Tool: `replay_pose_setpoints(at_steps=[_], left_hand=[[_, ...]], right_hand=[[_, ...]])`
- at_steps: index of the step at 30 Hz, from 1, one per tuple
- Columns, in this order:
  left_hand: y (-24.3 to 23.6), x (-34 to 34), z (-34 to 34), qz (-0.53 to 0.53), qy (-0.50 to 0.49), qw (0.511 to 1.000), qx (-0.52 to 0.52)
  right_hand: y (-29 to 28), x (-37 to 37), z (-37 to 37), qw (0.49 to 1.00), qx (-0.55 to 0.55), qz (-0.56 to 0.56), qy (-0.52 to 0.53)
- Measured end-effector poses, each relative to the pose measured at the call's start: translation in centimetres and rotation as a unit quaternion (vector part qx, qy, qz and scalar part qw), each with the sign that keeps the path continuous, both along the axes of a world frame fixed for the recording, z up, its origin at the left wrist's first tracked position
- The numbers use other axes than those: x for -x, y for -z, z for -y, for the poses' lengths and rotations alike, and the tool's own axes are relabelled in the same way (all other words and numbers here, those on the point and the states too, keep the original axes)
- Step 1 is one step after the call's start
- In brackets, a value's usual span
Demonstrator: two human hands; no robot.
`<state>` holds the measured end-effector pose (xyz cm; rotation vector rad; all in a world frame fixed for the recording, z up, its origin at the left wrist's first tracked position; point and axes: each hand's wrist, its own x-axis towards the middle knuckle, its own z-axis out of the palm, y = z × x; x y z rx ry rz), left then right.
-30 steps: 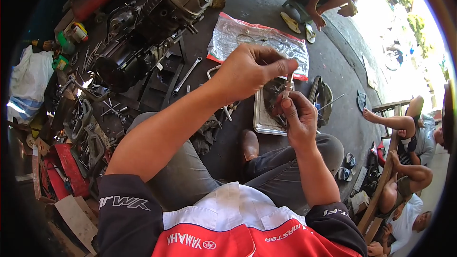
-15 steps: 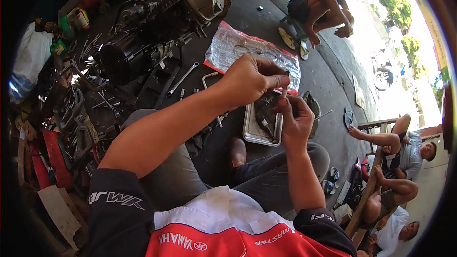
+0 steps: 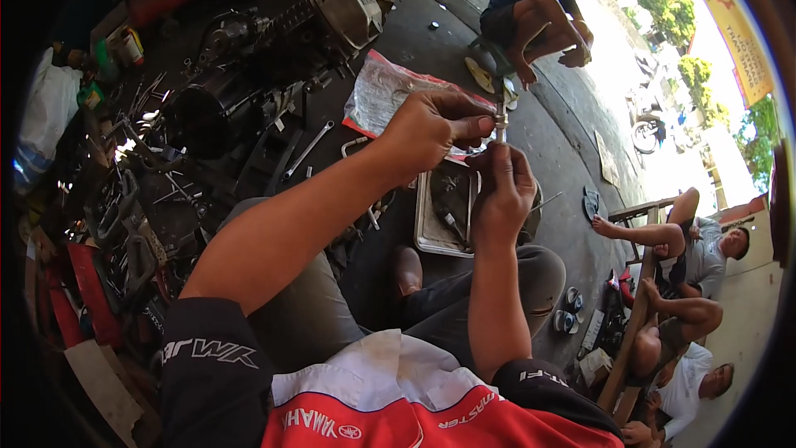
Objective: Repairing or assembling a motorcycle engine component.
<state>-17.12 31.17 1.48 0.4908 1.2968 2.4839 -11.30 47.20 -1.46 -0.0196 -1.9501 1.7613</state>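
Note:
My left hand has its thumb and fingertips pinched at a slim, stepped metal part, which stands roughly upright. Just below, my right hand grips the lower end of that part, fingers curled and thumb up. Behind and under my hands, a metal tray on the floor holds dark parts, partly hidden. A clear plastic sheet with red edging lies beyond, and a wrench rests to the left.
A motorcycle engine stands at upper left among scattered tools. A red toolbox is at far left. One person squats beyond the sheet; two others sit on a wooden bench at right, near slippers.
My right hand and forearm have moved left, and the held part now shows more above my fingers. The view has shifted slightly, showing more of the street at upper right.

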Motion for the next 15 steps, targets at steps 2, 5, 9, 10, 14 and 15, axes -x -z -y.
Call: replay_pose_setpoints(at_steps=[2,5,9,10,14,15], left_hand=[[-0.3,0.0,0.6,-0.018,-0.004,0.999,0.032],[-0.6,0.0,1.0,-0.044,-0.047,0.994,0.092],[-0.6,-0.4,1.4,0.019,-0.088,0.988,0.123],[-0.5,-0.6,1.5,0.008,-0.129,0.986,0.103],[-0.5,-0.4,3.6,-0.070,-0.108,0.977,0.172],[-0.5,-0.4,4.1,-0.139,-0.109,0.956,0.235]], right_hand=[[-0.3,1.3,-0.9,0.974,0.203,-0.041,-0.093],[-1.5,5.8,-2.3,0.951,0.299,-0.029,-0.069],[-3.5,12.1,-4.7,0.939,0.339,-0.006,-0.057],[-3.6,12.4,-5.1,0.941,0.337,0.003,-0.013],[-3.4,11.3,-5.1,0.961,0.254,-0.066,-0.090],[-3.7,11.4,-4.8,0.968,0.234,-0.047,-0.081]])
